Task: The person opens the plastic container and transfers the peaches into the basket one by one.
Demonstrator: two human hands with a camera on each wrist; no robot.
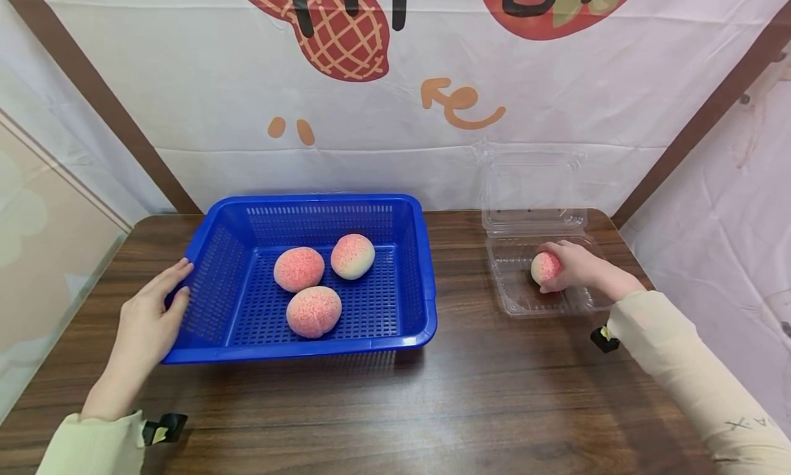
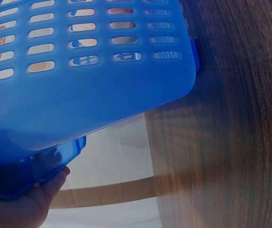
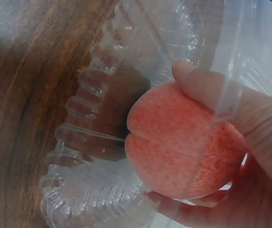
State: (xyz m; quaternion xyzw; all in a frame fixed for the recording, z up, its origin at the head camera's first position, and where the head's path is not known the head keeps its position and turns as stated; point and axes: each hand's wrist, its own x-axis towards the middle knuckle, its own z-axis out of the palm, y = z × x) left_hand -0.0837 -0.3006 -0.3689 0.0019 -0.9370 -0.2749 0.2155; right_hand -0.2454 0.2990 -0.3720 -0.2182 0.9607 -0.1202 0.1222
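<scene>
My left hand (image 1: 148, 317) grips the left rim of a blue plastic basket (image 1: 426, 283); in the left wrist view its slotted wall (image 2: 93, 90) hides most of the hand. Three pink-and-cream peaches lie in the basket: one at the left (image 1: 299, 269), one at the right (image 1: 353, 257) and one in front (image 1: 314, 311). Over at the right, my right hand (image 1: 575, 265) holds another peach (image 1: 545, 268) between thumb and fingers, inside the base of a clear plastic clamshell box (image 1: 516, 300). In the right wrist view the crease of this peach (image 3: 179, 142) shows.
The clear lid (image 1: 531, 187) of the box stands raised at the back, against a white printed cloth (image 1: 383, 118). Both containers are on a dark wooden table (image 1: 402, 413). Cloth panels also flank the table on the left and right.
</scene>
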